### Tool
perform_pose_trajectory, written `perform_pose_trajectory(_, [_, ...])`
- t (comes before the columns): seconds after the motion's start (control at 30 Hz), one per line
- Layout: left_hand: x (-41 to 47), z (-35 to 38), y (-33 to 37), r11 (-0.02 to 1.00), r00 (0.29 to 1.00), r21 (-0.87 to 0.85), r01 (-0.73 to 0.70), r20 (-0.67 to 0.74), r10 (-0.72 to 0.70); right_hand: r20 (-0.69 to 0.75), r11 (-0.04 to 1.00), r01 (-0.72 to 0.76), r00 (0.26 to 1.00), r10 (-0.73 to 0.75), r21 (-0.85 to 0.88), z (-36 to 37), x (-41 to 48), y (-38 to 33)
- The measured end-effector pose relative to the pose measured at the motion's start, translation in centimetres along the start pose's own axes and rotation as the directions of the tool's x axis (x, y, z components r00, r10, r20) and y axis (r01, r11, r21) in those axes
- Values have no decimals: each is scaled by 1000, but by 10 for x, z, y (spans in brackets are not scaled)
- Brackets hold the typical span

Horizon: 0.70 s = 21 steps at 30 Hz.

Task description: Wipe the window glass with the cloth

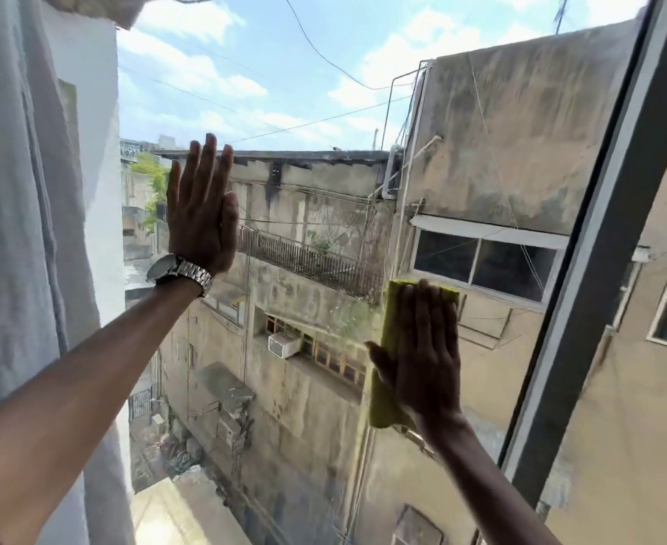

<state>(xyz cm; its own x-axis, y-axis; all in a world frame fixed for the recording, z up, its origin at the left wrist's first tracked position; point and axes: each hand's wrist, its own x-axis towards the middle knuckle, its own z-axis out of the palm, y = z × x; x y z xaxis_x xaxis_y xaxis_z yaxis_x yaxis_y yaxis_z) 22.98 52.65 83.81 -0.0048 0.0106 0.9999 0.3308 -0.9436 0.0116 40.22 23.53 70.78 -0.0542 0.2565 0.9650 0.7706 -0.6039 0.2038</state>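
Note:
The window glass [304, 112] fills the middle of the view, with buildings and sky behind it. My right hand [422, 356] lies flat against the lower right of the pane, pressing a folded yellow-green cloth [387, 348] onto the glass; the cloth shows above the fingertips and left of the palm. My left hand [202, 206] rests flat on the glass at the upper left, fingers straight and close together, holding nothing. A metal watch [178, 273] sits on that wrist.
A grey window frame post [599, 249] runs diagonally down the right side, just right of the cloth. A pale curtain [21, 230] hangs along the left edge. Another pane [658, 348] lies beyond the post.

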Motion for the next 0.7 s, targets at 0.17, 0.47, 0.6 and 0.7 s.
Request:
perform_pose_trajectory(0.17, [2, -1, 4, 1000, 1000, 5, 9, 4, -9, -76, 991, -132, 988, 133, 24, -5, 71, -3])
perform_pose_trajectory(0.47, [1, -2, 2, 1000, 1000, -13, -13, -19, 12, 138, 941, 338, 930, -339, 36, -3, 29, -33])
perform_pose_trajectory(0.6, [2, -6, 5, 1000, 1000, -23, -18, -7, 18, 123, 947, 322, 939, -321, 19, -15, 5, 16])
perform_pose_trajectory(0.7, [4, -8, 6, 999, 1000, -27, -17, -9, 17, 99, 967, 252, 964, -247, -34, -21, 21, 45])
